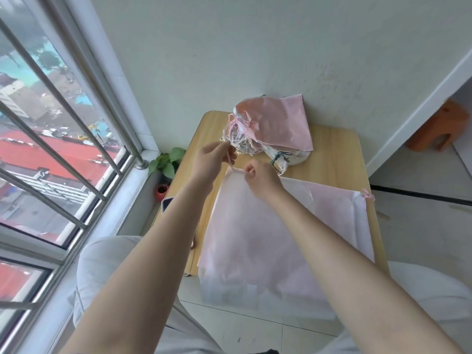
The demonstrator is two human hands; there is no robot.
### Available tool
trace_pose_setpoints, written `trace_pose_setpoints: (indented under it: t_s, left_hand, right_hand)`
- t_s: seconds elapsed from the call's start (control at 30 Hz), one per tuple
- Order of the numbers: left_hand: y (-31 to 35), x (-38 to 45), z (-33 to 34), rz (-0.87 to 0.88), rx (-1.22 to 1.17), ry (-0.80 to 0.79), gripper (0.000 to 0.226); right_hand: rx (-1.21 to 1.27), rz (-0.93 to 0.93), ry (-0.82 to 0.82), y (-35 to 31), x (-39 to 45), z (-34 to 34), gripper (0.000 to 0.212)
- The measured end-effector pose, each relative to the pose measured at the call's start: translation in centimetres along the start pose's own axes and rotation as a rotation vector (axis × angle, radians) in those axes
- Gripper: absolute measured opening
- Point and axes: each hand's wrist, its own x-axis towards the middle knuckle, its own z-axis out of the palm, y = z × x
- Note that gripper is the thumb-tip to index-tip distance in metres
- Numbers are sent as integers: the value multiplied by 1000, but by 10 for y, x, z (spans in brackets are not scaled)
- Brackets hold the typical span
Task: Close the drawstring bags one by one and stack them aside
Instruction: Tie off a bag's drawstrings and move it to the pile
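A large pale pink drawstring bag (255, 238) lies flat on the small wooden table (337, 154), hanging over its near edge. My left hand (212, 157) pinches the bag's drawstring (229, 159) and holds it taut above the bag's far left corner. My right hand (260, 178) grips the bag's top hem at that corner. A second pink cord knot (367, 195) shows at the bag's far right corner. At the table's far edge sits a pile of closed bags (270, 129), pink on top, printed white ones beneath.
A wall stands right behind the table. A barred window (51, 149) runs along the left. A potted plant (166, 169) sits on the floor left of the table, next to a dark tablet-like object (167, 203). An orange stool (439, 126) stands at the far right.
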Motion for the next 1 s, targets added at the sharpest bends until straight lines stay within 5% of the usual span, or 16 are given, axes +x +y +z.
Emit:
trace_pose_setpoints:
  t_s: [0.2,0.33,0.47,0.57,0.77,1.0]
  left_hand:
    - [-6,-3,21,62,619,-296,25]
    - [-31,5,23,154,1097,-251,29]
    - [-55,8,20,158,1078,-110,31]
    - [-68,6,22,152,983,-36,27]
    - [-81,3,23,34,763,17,25]
    - [-97,-5,21,-18,811,-44,24]
  right_hand:
    - [49,53,24,13,2,8,7]
    - [-132,118,35,42,-8,-5,33]
    - [-377,403,143,75,-22,-24,41]
    - [-395,556,57,96,-32,-39,44]
    - [-303,522,-191,99,-36,-49,40]
    - [-374,448,-236,99,-47,-57,15]
